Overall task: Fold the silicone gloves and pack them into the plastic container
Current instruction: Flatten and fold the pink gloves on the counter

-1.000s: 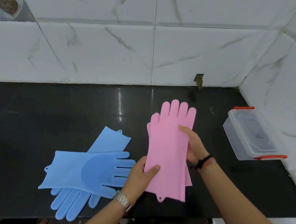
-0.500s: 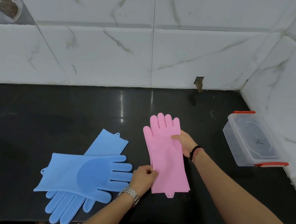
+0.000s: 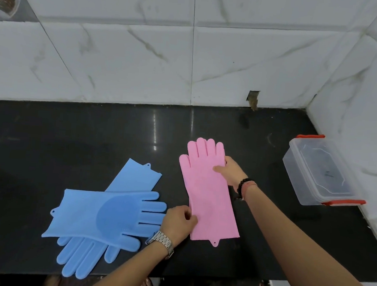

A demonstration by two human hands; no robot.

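Pink silicone gloves (image 3: pixel 208 195) lie stacked flat on the black counter, fingers pointing away from me. My left hand (image 3: pixel 178 222) pinches their left edge near the cuff. My right hand (image 3: pixel 231 171) grips their right edge near the palm, thumb on top. Two blue silicone gloves (image 3: pixel 102 212) lie crossed on the counter to the left, apart from both hands. The clear plastic container (image 3: pixel 319 172) with red clips stands at the right against the side wall, its lid on.
The black counter (image 3: pixel 71 139) runs back to a white tiled wall and meets a side wall at the right. Its front edge is just below the blue gloves' fingertips.
The pink gloves went from held up above the counter to lying flat on it. Both hands came down with them and kept hold of the edges.
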